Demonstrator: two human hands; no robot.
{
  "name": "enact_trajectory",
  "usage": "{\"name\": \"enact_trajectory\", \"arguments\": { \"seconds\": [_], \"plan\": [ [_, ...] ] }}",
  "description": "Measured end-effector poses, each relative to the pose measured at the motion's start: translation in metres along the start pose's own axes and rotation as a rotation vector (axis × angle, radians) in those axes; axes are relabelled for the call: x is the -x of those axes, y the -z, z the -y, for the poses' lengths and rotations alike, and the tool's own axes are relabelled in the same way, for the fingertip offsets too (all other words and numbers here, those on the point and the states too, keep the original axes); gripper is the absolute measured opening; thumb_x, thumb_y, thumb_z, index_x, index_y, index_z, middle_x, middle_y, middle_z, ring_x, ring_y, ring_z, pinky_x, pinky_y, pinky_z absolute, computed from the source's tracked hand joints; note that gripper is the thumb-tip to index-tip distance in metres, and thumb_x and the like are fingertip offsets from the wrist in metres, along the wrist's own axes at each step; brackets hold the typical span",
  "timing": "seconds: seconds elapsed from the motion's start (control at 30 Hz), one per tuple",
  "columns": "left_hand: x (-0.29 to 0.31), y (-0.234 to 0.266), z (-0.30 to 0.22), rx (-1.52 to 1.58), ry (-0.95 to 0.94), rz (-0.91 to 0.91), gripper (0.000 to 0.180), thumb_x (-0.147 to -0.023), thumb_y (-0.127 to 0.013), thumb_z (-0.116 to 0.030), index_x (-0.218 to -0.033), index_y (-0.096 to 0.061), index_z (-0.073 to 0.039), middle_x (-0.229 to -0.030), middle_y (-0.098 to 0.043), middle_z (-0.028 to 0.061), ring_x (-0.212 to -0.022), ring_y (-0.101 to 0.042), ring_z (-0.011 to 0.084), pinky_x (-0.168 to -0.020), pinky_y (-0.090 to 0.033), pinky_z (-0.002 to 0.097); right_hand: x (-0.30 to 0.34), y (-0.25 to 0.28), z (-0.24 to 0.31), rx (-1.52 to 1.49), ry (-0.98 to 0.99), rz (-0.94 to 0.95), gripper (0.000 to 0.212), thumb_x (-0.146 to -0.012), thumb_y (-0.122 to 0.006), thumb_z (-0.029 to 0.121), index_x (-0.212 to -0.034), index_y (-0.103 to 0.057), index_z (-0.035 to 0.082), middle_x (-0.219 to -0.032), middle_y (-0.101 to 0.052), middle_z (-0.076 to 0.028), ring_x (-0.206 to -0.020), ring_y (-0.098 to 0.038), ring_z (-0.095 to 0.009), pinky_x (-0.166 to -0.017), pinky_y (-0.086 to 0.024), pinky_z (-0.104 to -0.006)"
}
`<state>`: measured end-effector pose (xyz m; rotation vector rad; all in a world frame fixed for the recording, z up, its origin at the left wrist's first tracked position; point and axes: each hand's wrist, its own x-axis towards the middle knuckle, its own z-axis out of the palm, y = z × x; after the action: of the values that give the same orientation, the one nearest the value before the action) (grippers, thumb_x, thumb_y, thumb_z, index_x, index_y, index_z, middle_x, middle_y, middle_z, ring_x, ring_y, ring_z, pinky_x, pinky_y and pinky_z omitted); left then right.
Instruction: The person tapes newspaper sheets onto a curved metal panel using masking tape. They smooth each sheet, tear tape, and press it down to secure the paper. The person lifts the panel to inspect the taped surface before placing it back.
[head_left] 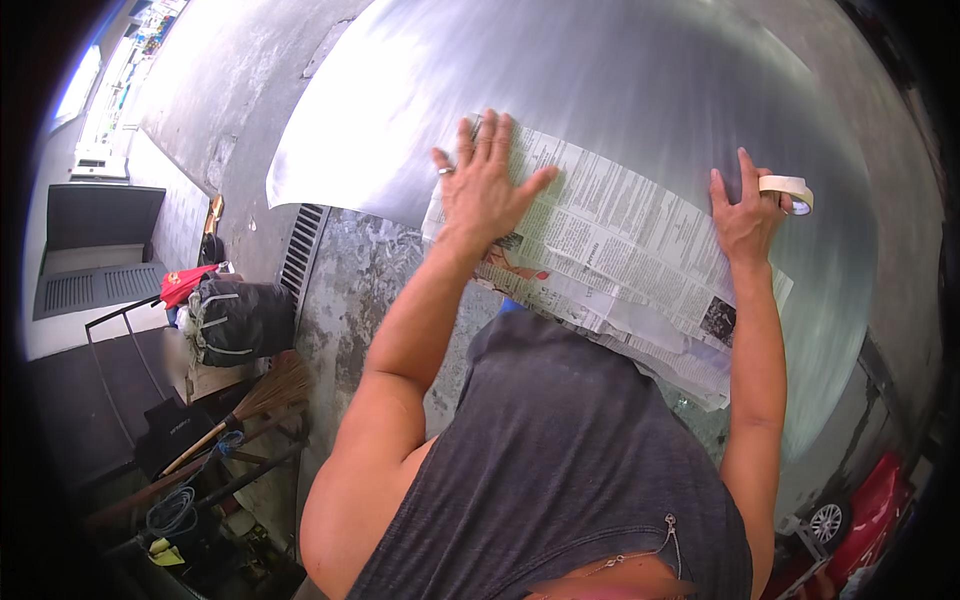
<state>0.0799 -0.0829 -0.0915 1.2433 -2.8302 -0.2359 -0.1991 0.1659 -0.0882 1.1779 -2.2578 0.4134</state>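
A sheet of newspaper (pixel 600 235) lies along the near edge of a large, smooth silver panel (pixel 650 90), and its lower part hangs over that edge. My left hand (pixel 485 185) rests flat with fingers spread on the paper's upper left corner; a ring is on one finger. At the paper's right end is my right hand (pixel 748 212), its index finger stretched out along the panel. The other fingers of that hand hold a roll of masking tape (pixel 793 188), cream coloured, at the hand's right side. The fingertips around the roll are partly hidden.
On the left are a black bag (pixel 245 320), a broom (pixel 275 390), a coil of blue-grey cord (pixel 172 512) and dark metal bars. A drain grate (pixel 300 250) runs along the concrete floor. At the lower right stands something red (pixel 880 510) with a small wheel (pixel 828 523).
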Motion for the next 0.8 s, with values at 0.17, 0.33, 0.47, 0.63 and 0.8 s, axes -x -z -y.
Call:
{"name": "enact_trajectory", "arguments": {
  "seconds": [0.17, 0.33, 0.47, 0.63, 0.8],
  "plan": [
    [-0.005, 0.01, 0.014, 0.08, 0.13, 0.078, 0.113, -0.084, -0.049, -0.09, -0.168, -0.026, -0.019, -0.176, -0.017, 0.0101, -0.163, -0.006, 0.0314, -0.127, -0.002, 0.0678, 0.003, -0.003, -0.001, -0.005, 0.029, -0.035, 0.035, -0.092, -0.072, 0.029, -0.123, -0.074, 0.013, -0.096, -0.073, -0.011, -0.094, -0.067, -0.03, -0.089, -0.041, -0.0466],
    [-0.007, 0.013, 0.009, 0.078, 0.144, 0.041, 0.112, -0.084, -0.05, -0.089, -0.166, -0.031, -0.016, -0.175, -0.018, 0.0125, -0.163, -0.005, 0.0369, -0.124, 0.002, 0.0733, -0.007, 0.007, -0.001, -0.156, 0.089, -0.014, 0.043, -0.089, -0.067, 0.013, -0.131, -0.073, 0.017, -0.081, -0.07, -0.008, -0.076, -0.064, -0.027, -0.085, -0.046, -0.0431],
    [-0.005, 0.01, 0.011, 0.1, 0.122, 0.0, 0.116, -0.082, -0.051, -0.09, -0.167, -0.029, -0.015, -0.176, -0.017, 0.013, -0.163, -0.004, 0.0369, -0.123, 0.003, 0.0744, -0.017, 0.033, 0.008, -0.439, 0.212, -0.084, 0.079, -0.084, -0.064, 0.003, -0.158, -0.046, 0.02, -0.074, -0.064, -0.006, -0.068, -0.059, -0.027, -0.078, -0.051, -0.0399],
    [0.006, 0.037, -0.005, 0.269, 0.051, -0.278, 0.09, -0.095, -0.061, -0.066, -0.16, -0.041, -0.008, -0.166, -0.032, 0.0243, -0.155, -0.027, 0.0392, -0.122, -0.022, 0.0644, -0.018, 0.068, 0.035, -0.774, 0.065, 0.046, 0.101, -0.081, -0.062, 0.002, -0.17, -0.014, 0.014, -0.067, -0.058, -0.006, -0.064, -0.057, -0.027, -0.077, -0.052, -0.0395],
    [0.002, 0.096, -0.049, 1.198, -0.3, -0.098, 0.053, -0.102, -0.07, -0.034, -0.136, -0.065, 0.005, -0.126, -0.071, 0.0239, -0.113, -0.069, 0.0272, -0.095, -0.055, 0.0373, -0.032, 0.082, 0.055, -0.804, 0.296, 0.076, 0.102, -0.078, -0.064, 0.005, -0.168, -0.017, 0.011, -0.068, -0.058, -0.006, -0.064, -0.059, -0.026, -0.081, -0.05, -0.0391]
  ]
}}
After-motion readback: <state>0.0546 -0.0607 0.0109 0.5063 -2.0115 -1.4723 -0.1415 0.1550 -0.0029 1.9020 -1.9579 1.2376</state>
